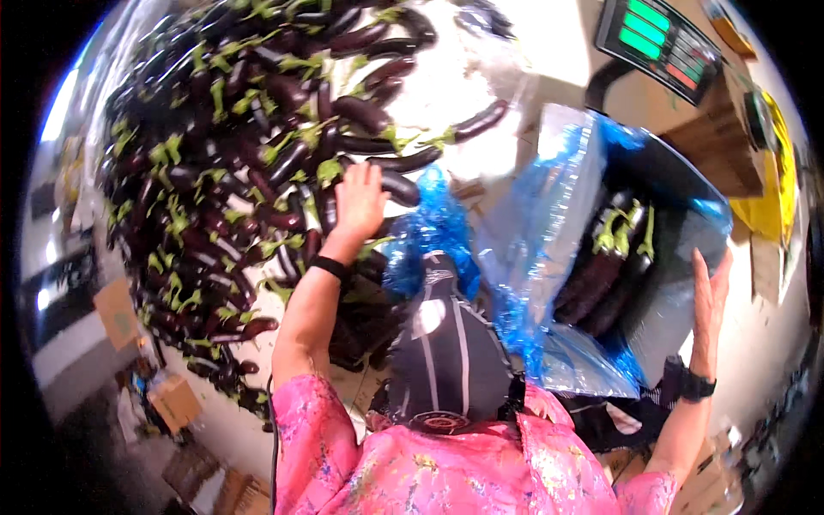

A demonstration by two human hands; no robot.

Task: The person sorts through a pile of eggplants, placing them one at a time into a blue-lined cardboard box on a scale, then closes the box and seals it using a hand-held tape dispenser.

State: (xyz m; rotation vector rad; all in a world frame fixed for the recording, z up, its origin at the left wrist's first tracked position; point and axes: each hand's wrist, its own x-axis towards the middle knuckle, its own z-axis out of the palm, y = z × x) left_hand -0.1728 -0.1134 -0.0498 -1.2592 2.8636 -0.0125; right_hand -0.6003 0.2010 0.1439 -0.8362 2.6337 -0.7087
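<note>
My left hand [359,204] reaches over the near side of a big heap of dark purple eggplants [283,159] with green stems. Its fingers lie closed across one eggplant [400,188], whose rounded end shows to their right; the thumb is hidden. On the right stands a grey box [674,287] lined with blue plastic film [549,223]. Several eggplants [614,266] lie side by side in it, stems toward the far end. My right hand [711,296] is at the box's right wall, thumb and fingers apart, with nothing in it.
A scale display [657,45] with green screens stands at the far right, beside a brown carton [717,146] and a yellow bag [772,193]. Crumpled blue film [433,227] lies between heap and box. More cartons [174,402] stand at the lower left.
</note>
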